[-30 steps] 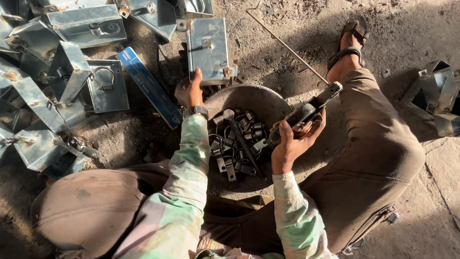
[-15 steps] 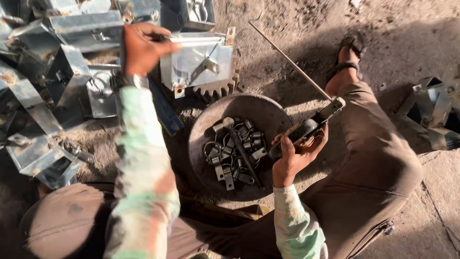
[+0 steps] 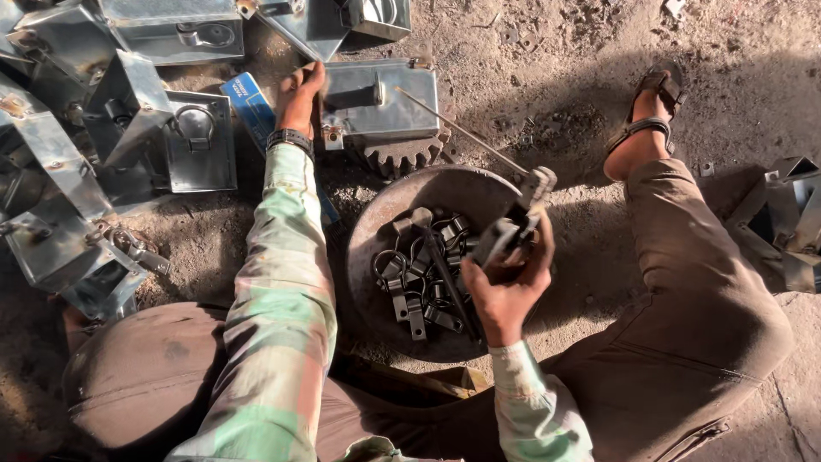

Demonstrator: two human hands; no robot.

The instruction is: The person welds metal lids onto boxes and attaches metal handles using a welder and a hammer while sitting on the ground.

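Note:
I sit on a dirt floor. My left hand [image 3: 301,90] reaches forward and grips the left edge of a shiny metal box [image 3: 380,98] that rests on a toothed gear wheel [image 3: 404,154]. My right hand [image 3: 506,287] is closed around the handle of a hand tool [image 3: 513,227] with a long thin rod [image 3: 466,133] sticking out toward the box. Below the tool sits a round metal pan [image 3: 462,192] holding several small metal clasps [image 3: 415,278].
Many shiny metal boxes and lids [image 3: 137,128] are piled at the left and top. A blue flat packet [image 3: 252,98] lies beside my left wrist. More metal pieces [image 3: 782,218] lie at the right edge, past my sandalled foot [image 3: 646,115].
My left hand moved from the far left pile back to the right and now grips the box's edge. The box sits lower. My right hand with the tool shifted slightly.

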